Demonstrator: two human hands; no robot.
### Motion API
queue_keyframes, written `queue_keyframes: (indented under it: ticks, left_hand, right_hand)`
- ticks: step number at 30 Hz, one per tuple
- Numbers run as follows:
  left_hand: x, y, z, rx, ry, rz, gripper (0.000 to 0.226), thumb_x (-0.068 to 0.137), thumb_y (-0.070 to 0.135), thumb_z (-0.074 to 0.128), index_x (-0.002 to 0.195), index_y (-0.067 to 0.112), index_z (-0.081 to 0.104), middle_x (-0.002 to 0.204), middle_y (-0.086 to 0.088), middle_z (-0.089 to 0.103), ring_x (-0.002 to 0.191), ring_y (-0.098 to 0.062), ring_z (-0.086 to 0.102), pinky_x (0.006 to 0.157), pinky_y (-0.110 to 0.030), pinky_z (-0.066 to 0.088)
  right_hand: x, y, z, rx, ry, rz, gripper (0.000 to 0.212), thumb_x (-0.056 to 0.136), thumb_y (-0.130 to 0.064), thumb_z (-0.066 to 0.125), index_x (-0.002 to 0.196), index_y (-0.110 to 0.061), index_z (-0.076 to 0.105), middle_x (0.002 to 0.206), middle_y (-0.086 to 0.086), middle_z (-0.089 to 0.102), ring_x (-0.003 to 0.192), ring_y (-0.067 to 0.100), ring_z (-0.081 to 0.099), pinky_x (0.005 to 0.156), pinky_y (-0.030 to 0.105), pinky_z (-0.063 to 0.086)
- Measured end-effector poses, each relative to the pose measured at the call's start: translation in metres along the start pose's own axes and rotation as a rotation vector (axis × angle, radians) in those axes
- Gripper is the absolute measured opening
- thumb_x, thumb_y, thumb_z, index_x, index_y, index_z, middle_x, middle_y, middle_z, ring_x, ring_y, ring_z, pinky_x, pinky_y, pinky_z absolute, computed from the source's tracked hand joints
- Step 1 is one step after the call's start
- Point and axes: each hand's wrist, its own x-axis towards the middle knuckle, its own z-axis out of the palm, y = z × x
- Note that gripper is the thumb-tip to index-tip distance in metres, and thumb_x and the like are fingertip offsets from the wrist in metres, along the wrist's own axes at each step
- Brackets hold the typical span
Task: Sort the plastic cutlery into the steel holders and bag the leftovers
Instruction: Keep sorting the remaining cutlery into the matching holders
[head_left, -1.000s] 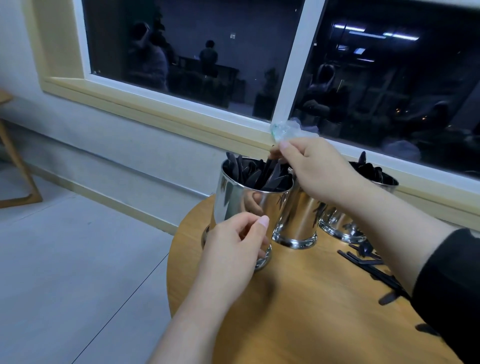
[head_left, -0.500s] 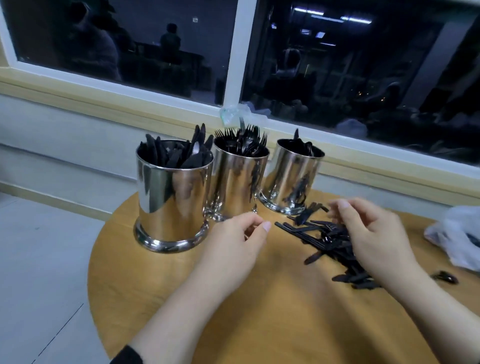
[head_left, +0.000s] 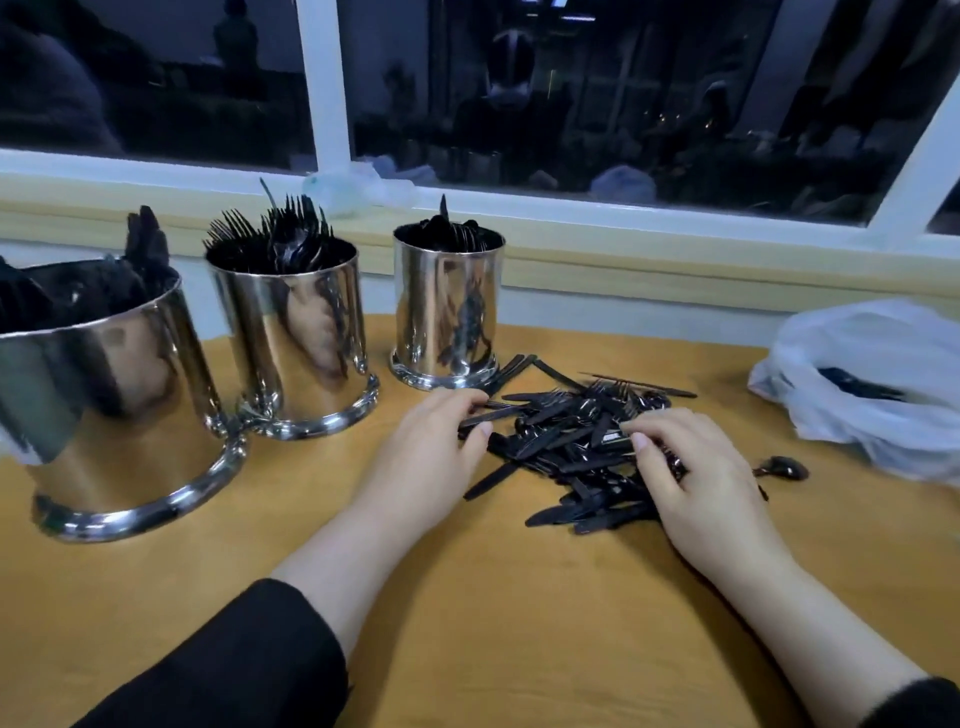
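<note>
Both hands rest on the loose cutlery pile (head_left: 576, 452) on the tabletop (head_left: 493, 597): left hand (head_left: 434, 457) pinches 1 handle, right hand (head_left: 696, 478) lies curled over several (exact hold unclear). Tangled pieces may drag out together and mix in the 3 holders (head_left: 447, 306).

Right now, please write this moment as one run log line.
left hand: pinches one piece | right hand: on cutlery pile | steel holders: filled | bag: open
</note>
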Motion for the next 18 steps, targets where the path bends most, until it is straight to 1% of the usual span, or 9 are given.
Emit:
queue_keyframes:
  ticks: [1, 3, 5, 8, 10, 12, 14, 16, 18]
  left_hand:
    - [0.006, -0.001, 0.003, 0.011, -0.001, -0.005, 0.036, 0.105, 0.039, 0.052, 0.139, 0.030, 0.056, 0.135, 0.012, 0.057, 0.124, -0.010, 0.053, 0.101, -0.031, 0.044]
    - [0.018, -0.002, 0.010, 0.040, 0.006, -0.011, 0.040, 0.105, 0.042, 0.051, 0.143, 0.030, 0.054, 0.141, 0.010, 0.056, 0.130, -0.014, 0.051, 0.107, -0.035, 0.043]
    - [0.029, 0.000, 0.016, 0.072, 0.011, -0.004, 0.043, 0.105, 0.045, 0.049, 0.145, 0.032, 0.051, 0.145, 0.010, 0.054, 0.134, -0.016, 0.049, 0.111, -0.039, 0.042]
    - [0.046, 0.007, 0.026, 0.103, -0.005, 0.040, 0.047, 0.105, 0.049, 0.046, 0.147, 0.031, 0.050, 0.148, 0.010, 0.052, 0.139, -0.015, 0.045, 0.115, -0.039, 0.037]
    - [0.060, 0.010, 0.033, 0.148, -0.041, 0.043, 0.050, 0.105, 0.052, 0.043, 0.150, 0.029, 0.049, 0.153, 0.008, 0.049, 0.143, -0.015, 0.041, 0.118, -0.039, 0.032]
    - [0.070, 0.010, 0.040, 0.215, -0.099, 0.028, 0.054, 0.105, 0.055, 0.039, 0.152, 0.029, 0.046, 0.158, 0.006, 0.045, 0.148, -0.017, 0.035, 0.121, -0.041, 0.029]
    - [0.078, 0.010, 0.045, 0.296, -0.165, 0.010, 0.059, 0.105, 0.060, 0.033, 0.155, 0.030, 0.043, 0.163, 0.004, 0.039, 0.152, -0.019, 0.030, 0.124, -0.045, 0.025]
    - [0.081, 0.012, 0.048, 0.373, -0.206, 0.007, 0.061, 0.105, 0.062, 0.028, 0.156, 0.032, 0.042, 0.165, 0.002, 0.035, 0.153, -0.020, 0.027, 0.123, -0.046, 0.022]
    - [0.083, 0.015, 0.049, 0.429, -0.239, 0.014, 0.062, 0.105, 0.063, 0.023, 0.156, 0.033, 0.040, 0.167, 0.000, 0.032, 0.154, -0.022, 0.024, 0.123, -0.047, 0.019]
  right_hand:
    - [0.006, 0.003, 0.002, 0.005, -0.006, -0.006, 0.017, 0.099, -0.017, 0.058, 0.108, -0.019, 0.072, 0.108, -0.017, 0.063, 0.109, 0.009, 0.057, 0.097, 0.034, 0.044]
    - [0.019, 0.009, 0.006, 0.018, -0.030, 0.007, 0.019, 0.100, -0.023, 0.055, 0.111, -0.022, 0.071, 0.111, -0.020, 0.060, 0.113, 0.007, 0.054, 0.099, 0.037, 0.043]
    - [0.030, 0.016, 0.011, 0.008, -0.088, 0.034, 0.023, 0.101, -0.031, 0.053, 0.116, -0.025, 0.069, 0.117, -0.021, 0.057, 0.118, 0.004, 0.050, 0.104, 0.036, 0.040]
    - [0.042, 0.024, 0.015, -0.037, -0.247, 0.107, 0.031, 0.101, -0.042, 0.051, 0.127, -0.030, 0.063, 0.131, -0.021, 0.052, 0.129, 0.007, 0.046, 0.111, 0.033, 0.036]
    - [0.047, 0.029, 0.016, -0.068, -0.321, 0.156, 0.038, 0.101, -0.047, 0.049, 0.136, -0.034, 0.058, 0.145, -0.019, 0.046, 0.137, 0.011, 0.042, 0.117, 0.038, 0.032]
    - [0.053, 0.034, 0.014, -0.108, -0.355, 0.194, 0.044, 0.101, -0.050, 0.047, 0.142, -0.034, 0.053, 0.154, -0.014, 0.039, 0.144, 0.014, 0.036, 0.122, 0.045, 0.026]
    - [0.060, 0.039, 0.012, -0.146, -0.361, 0.231, 0.048, 0.102, -0.051, 0.046, 0.145, -0.030, 0.050, 0.159, -0.008, 0.035, 0.147, 0.017, 0.032, 0.123, 0.047, 0.023]
    - [0.069, 0.044, 0.012, -0.185, -0.373, 0.256, 0.054, 0.101, -0.054, 0.043, 0.149, -0.029, 0.044, 0.163, -0.004, 0.031, 0.149, 0.020, 0.029, 0.124, 0.048, 0.021]
    - [0.078, 0.052, 0.017, -0.232, -0.445, 0.276, 0.064, 0.100, -0.061, 0.037, 0.156, -0.029, 0.034, 0.167, -0.003, 0.022, 0.153, 0.020, 0.020, 0.125, 0.050, 0.015]
